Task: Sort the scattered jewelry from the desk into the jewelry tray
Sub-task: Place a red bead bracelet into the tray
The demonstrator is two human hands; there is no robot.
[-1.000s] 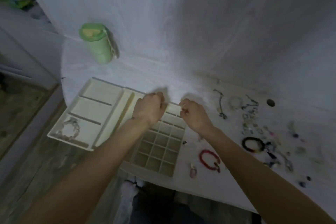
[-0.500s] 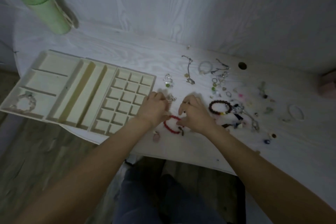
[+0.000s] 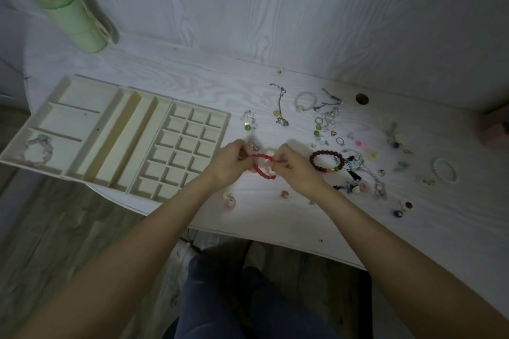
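Just right of the jewelry tray (image 3: 115,129), above the white counter (image 3: 192,85), I see both hands pinching a red bead bracelet (image 3: 263,166). My left hand (image 3: 230,164) grips its left end and my right hand (image 3: 296,170) its right end, so the top strand runs level from left to right while the rest of the loop sags toward me. The tray's long axis also runs left to right, its small-cell grid nearest the hands; a pale bracelet (image 3: 37,150) lies in its near-left compartment. A dark bead bracelet (image 3: 326,161) lies flat just beside my right hand, with loose rings, beads and chains scattered beyond it. A green bottle (image 3: 73,19) stands at the far left. I can read no writing or labels anywhere.
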